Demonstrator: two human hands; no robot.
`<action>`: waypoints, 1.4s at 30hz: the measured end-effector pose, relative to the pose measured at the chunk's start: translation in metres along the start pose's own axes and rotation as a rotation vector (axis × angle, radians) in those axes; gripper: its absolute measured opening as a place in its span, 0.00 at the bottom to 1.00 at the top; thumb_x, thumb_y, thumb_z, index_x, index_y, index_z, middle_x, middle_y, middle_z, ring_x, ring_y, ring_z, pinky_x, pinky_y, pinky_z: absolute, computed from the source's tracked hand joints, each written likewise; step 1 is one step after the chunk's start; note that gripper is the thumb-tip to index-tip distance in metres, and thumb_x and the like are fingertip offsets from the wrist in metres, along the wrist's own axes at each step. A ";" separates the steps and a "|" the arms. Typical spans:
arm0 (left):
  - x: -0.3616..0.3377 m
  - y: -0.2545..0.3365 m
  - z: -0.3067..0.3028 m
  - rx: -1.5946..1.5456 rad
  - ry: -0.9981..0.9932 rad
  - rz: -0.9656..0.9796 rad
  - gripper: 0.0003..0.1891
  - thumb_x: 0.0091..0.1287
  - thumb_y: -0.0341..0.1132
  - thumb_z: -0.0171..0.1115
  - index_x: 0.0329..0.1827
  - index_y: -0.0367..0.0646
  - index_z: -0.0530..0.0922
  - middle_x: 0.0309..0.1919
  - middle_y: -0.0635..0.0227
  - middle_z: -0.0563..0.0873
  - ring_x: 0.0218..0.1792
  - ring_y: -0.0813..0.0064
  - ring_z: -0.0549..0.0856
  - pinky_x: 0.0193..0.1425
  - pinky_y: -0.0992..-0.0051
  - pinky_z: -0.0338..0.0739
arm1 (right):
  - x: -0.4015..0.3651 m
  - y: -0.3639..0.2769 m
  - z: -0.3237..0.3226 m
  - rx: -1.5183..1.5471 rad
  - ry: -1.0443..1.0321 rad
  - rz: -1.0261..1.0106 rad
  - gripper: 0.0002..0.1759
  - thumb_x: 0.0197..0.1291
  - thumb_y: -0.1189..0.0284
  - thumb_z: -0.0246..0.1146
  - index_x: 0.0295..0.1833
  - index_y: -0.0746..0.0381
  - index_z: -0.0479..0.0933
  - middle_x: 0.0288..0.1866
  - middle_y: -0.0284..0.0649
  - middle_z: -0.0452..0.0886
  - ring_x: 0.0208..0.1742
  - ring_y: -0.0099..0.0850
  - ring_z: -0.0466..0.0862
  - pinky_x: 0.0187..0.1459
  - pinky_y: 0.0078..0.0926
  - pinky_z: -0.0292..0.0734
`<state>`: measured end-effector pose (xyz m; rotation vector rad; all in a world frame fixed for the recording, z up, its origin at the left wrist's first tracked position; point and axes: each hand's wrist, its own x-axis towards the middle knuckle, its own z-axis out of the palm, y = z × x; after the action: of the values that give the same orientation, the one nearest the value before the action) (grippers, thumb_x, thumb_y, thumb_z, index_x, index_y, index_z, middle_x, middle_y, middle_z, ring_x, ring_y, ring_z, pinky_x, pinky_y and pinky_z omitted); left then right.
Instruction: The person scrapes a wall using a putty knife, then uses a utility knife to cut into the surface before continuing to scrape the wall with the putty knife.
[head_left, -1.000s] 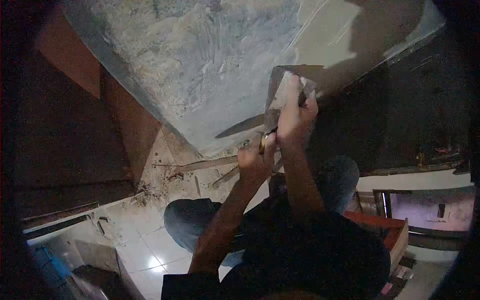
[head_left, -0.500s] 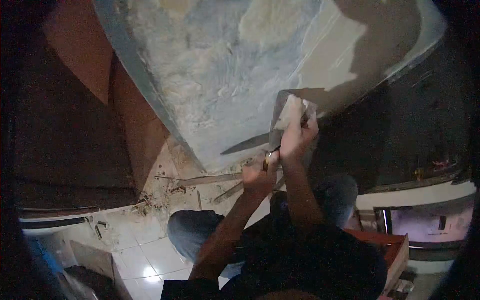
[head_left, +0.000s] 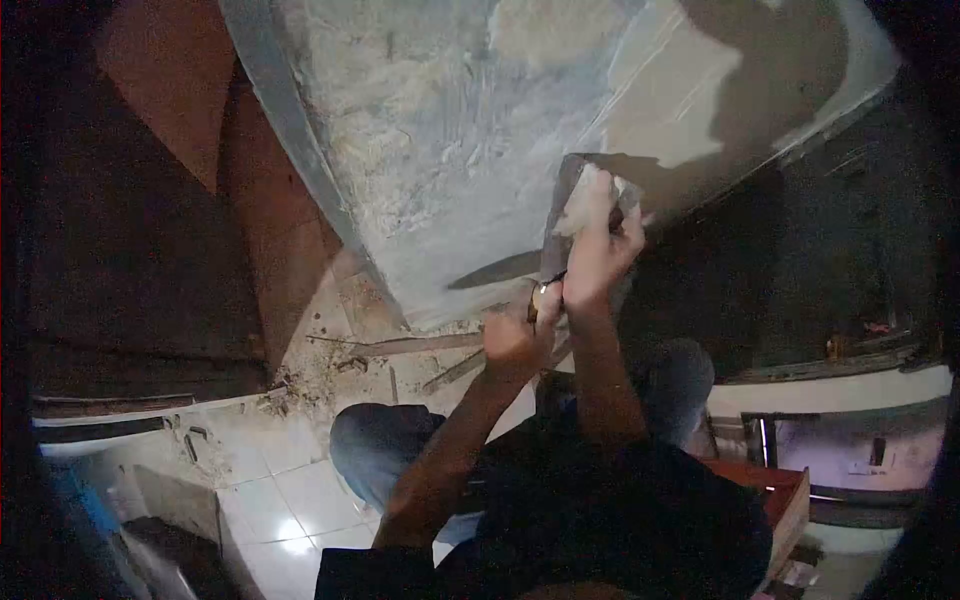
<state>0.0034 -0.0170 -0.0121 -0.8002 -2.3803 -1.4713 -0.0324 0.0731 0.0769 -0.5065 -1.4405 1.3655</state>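
My right hand point(head_left: 598, 255) grips a flat plastering trowel point(head_left: 572, 205) loaded with pale putty and presses it against a large grey, rough-plastered wall surface point(head_left: 450, 130). My left hand point(head_left: 515, 335) sits just below it, closed on a small tool with a yellowish handle point(head_left: 537, 298) whose end touches the trowel's lower edge. A smooth lighter patch of fresh filler point(head_left: 670, 100) lies just above the trowel. My knees in dark trousers point(head_left: 385, 445) are below the hands.
A brown wooden panel point(head_left: 250, 200) stands left of the wall. Thin wooden strips point(head_left: 420, 345) and rubble lie on the white tiled floor point(head_left: 280, 490). A red-brown box point(head_left: 785, 495) is at lower right, with a dark cabinet point(head_left: 820, 250) above it.
Both hands and the trowel stay on the same spot of the wall, shifting only slightly up and down. The view has tilted a little.
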 end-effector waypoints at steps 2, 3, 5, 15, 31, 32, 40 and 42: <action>0.000 0.005 -0.005 -0.060 -0.045 -0.088 0.18 0.64 0.47 0.57 0.41 0.38 0.77 0.17 0.52 0.80 0.21 0.53 0.81 0.24 0.61 0.73 | -0.002 -0.004 0.000 -0.012 0.011 0.055 0.13 0.62 0.65 0.59 0.43 0.65 0.75 0.40 0.34 0.78 0.39 0.22 0.74 0.44 0.23 0.69; 0.003 0.009 -0.009 -0.123 -0.078 -0.170 0.18 0.64 0.47 0.58 0.40 0.38 0.77 0.18 0.53 0.80 0.21 0.53 0.82 0.24 0.62 0.73 | -0.001 -0.006 0.001 -0.019 0.018 0.098 0.13 0.62 0.65 0.60 0.43 0.65 0.75 0.40 0.33 0.78 0.40 0.22 0.74 0.45 0.23 0.69; 0.006 0.008 -0.009 -0.174 -0.093 -0.186 0.17 0.64 0.45 0.59 0.40 0.37 0.77 0.18 0.54 0.80 0.20 0.53 0.81 0.23 0.61 0.73 | 0.001 0.010 -0.002 -0.063 0.059 0.071 0.13 0.62 0.65 0.60 0.43 0.65 0.75 0.40 0.33 0.78 0.40 0.22 0.74 0.45 0.23 0.69; 0.007 0.008 -0.009 -0.214 -0.093 -0.181 0.20 0.67 0.45 0.54 0.45 0.32 0.76 0.17 0.49 0.77 0.20 0.51 0.79 0.24 0.61 0.71 | 0.001 0.002 0.002 0.043 0.014 0.051 0.13 0.62 0.66 0.60 0.46 0.65 0.75 0.43 0.34 0.78 0.43 0.22 0.74 0.48 0.23 0.68; 0.014 0.009 -0.005 -0.204 -0.030 -0.177 0.24 0.66 0.48 0.55 0.43 0.29 0.76 0.20 0.47 0.80 0.22 0.52 0.82 0.25 0.61 0.74 | 0.005 0.005 0.005 0.129 0.045 0.018 0.12 0.61 0.68 0.61 0.44 0.65 0.76 0.40 0.32 0.78 0.39 0.20 0.74 0.42 0.20 0.69; 0.015 0.010 -0.008 -0.216 -0.125 -0.239 0.24 0.65 0.47 0.56 0.44 0.28 0.75 0.20 0.47 0.80 0.23 0.52 0.82 0.26 0.62 0.75 | 0.006 0.007 0.004 0.160 0.032 0.026 0.12 0.61 0.68 0.61 0.44 0.66 0.76 0.40 0.32 0.78 0.39 0.20 0.74 0.43 0.20 0.70; 0.008 0.009 0.002 -0.080 -0.006 -0.100 0.21 0.68 0.43 0.52 0.43 0.27 0.74 0.17 0.50 0.78 0.17 0.53 0.79 0.22 0.63 0.70 | 0.007 0.008 0.000 -0.007 0.018 -0.048 0.12 0.63 0.68 0.59 0.42 0.68 0.75 0.39 0.30 0.77 0.38 0.19 0.72 0.42 0.19 0.69; 0.013 0.013 -0.002 -0.171 0.017 -0.120 0.18 0.68 0.42 0.52 0.42 0.30 0.74 0.16 0.50 0.77 0.17 0.52 0.78 0.22 0.63 0.70 | 0.006 0.000 0.002 0.086 0.000 -0.037 0.11 0.63 0.68 0.59 0.41 0.67 0.75 0.38 0.30 0.76 0.38 0.18 0.71 0.41 0.19 0.68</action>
<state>0.0000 -0.0098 0.0044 -0.6880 -2.3507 -1.7403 -0.0366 0.0771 0.0800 -0.4220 -1.3784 1.3910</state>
